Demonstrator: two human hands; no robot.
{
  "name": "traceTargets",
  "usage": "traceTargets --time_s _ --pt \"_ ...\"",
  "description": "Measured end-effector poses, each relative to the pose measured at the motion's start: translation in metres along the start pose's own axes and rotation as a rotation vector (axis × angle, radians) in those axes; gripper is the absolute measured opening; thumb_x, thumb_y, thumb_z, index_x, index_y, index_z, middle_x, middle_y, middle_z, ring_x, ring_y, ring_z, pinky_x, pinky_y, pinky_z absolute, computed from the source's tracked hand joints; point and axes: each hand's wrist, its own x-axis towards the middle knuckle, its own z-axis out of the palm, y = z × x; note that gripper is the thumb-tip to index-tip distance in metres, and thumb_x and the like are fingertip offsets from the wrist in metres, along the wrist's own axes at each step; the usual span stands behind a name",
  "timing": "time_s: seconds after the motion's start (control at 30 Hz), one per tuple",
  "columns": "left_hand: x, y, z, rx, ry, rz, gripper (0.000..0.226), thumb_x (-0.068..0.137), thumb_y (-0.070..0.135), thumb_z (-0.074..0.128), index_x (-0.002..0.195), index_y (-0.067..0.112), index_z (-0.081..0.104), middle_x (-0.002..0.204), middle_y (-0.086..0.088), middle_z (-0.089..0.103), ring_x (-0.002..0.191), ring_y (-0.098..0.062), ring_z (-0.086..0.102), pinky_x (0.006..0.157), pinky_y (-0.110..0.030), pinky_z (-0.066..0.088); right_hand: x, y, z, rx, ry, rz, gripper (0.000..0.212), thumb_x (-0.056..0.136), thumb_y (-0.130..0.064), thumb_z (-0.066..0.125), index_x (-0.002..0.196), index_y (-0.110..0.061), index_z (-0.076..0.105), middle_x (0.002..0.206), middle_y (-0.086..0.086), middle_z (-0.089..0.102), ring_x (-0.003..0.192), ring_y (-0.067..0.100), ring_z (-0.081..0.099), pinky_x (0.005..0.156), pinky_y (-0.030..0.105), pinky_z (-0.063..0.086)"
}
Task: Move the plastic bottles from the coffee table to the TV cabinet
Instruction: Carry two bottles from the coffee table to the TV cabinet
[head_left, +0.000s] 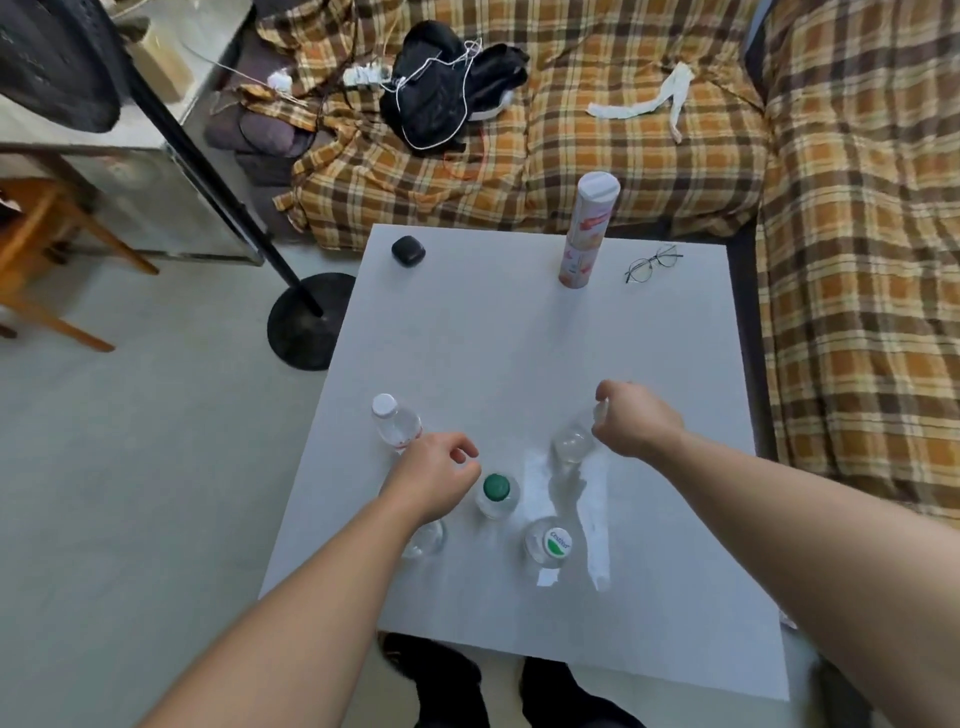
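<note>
Several clear plastic bottles stand on the near half of the white coffee table (467, 332). My right hand (635, 422) is closed around the top of a clear bottle (571, 442), hiding its cap. My left hand (432, 480) hovers with loosely curled fingers and nothing in them, between a white-capped bottle (395, 423) and a green-capped bottle (496, 493). Another clear bottle (427, 539) shows partly under my left wrist. A bottle with a white and green cap (550, 543) stands nearest to me. The TV cabinet is out of view.
A tall pink snack tube (587, 234), glasses (652, 264) and a small black case (408, 250) sit at the table's far side. A plaid sofa (623, 130) wraps the back and right. A black stand base (306, 322) rests on the floor at left.
</note>
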Motion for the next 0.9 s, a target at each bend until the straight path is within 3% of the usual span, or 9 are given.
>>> traceTargets --time_s 0.13,0.23,0.53,0.67,0.9 --pt "-0.006 -0.014 -0.003 -0.019 0.038 -0.034 0.017 0.081 0.029 0.054 0.095 0.028 0.065 0.091 0.012 0.062 0.083 -0.008 0.058 0.074 -0.027 0.046 0.005 -0.004 0.010 -0.088 -0.009 -0.035 0.021 0.079 -0.023 0.053 0.099 -0.019 0.056 0.098 0.004 0.063 0.081 0.028 0.053 0.065 0.029 0.040" --pt "-0.012 -0.026 -0.010 -0.053 0.071 -0.065 0.014 0.079 0.028 0.055 0.089 0.031 0.063 0.083 0.017 0.062 0.079 -0.003 0.057 0.070 -0.025 0.045 0.007 -0.011 0.017 -0.178 -0.014 -0.086 0.019 0.078 -0.026 0.056 0.095 -0.018 0.053 0.094 0.005 0.061 0.078 0.028 0.052 0.064 0.029 0.039" --pt "-0.006 -0.050 -0.055 -0.058 0.157 -0.114 0.014 0.079 0.028 0.054 0.087 0.028 0.065 0.081 0.013 0.063 0.083 -0.015 0.061 0.073 -0.027 0.049 0.007 -0.051 0.013 -0.168 0.085 -0.154 0.018 0.072 -0.029 0.057 0.087 -0.021 0.058 0.069 -0.005 0.048 0.073 0.027 0.052 0.056 0.027 0.035" --pt "0.001 -0.051 -0.063 -0.006 0.100 -0.092 0.015 0.079 0.026 0.052 0.087 0.027 0.064 0.080 0.013 0.062 0.079 -0.015 0.059 0.068 -0.025 0.046 0.004 -0.063 0.012 -0.140 0.068 -0.165 0.017 0.072 -0.032 0.057 0.087 -0.025 0.056 0.075 -0.003 0.052 0.074 0.027 0.053 0.055 0.027 0.034" --pt "0.009 -0.055 -0.053 0.138 -0.043 -0.017 0.019 0.079 0.030 0.053 0.096 0.029 0.061 0.094 0.011 0.063 0.089 -0.016 0.058 0.079 -0.030 0.049 0.005 -0.081 0.023 -0.142 0.110 -0.233 0.020 0.073 -0.033 0.058 0.090 -0.023 0.057 0.078 0.001 0.054 0.073 0.029 0.052 0.054 0.027 0.033"
